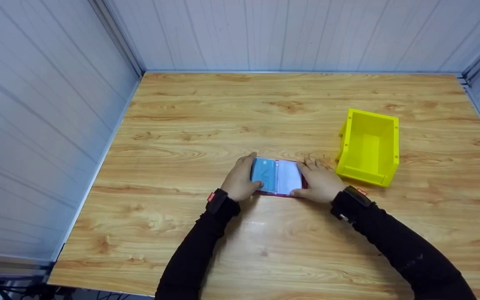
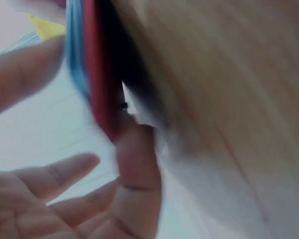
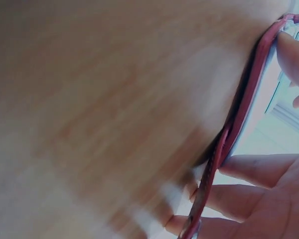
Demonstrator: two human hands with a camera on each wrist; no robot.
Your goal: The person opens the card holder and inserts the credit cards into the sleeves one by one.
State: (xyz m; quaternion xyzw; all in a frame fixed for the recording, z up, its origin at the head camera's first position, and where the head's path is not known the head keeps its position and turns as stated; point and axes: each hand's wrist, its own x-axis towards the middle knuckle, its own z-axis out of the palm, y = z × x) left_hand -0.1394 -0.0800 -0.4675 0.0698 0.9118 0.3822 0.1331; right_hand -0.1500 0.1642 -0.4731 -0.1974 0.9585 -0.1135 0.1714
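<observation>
An opened red card holder [image 1: 288,178] is held at the middle of the wooden table, its inside facing up. A blue card [image 1: 263,174] fills its left side, and a pale whitish sleeve lies on the right. My left hand [image 1: 242,179] grips the left edge; in the left wrist view one finger reaches under the red cover [image 2: 100,74] while another digit touches the blue side. On the right, my right hand [image 1: 320,181] holds the other edge, thumb on the inner side and fingers at the red flap [image 3: 217,159].
A yellow plastic bin [image 1: 369,146] stands right of my right hand, its inside visible. Pale panelled walls [image 1: 240,37] border the wooden table [image 1: 181,125] at the back and sides. Dark cables [image 1: 2,287] lie beyond the front left corner.
</observation>
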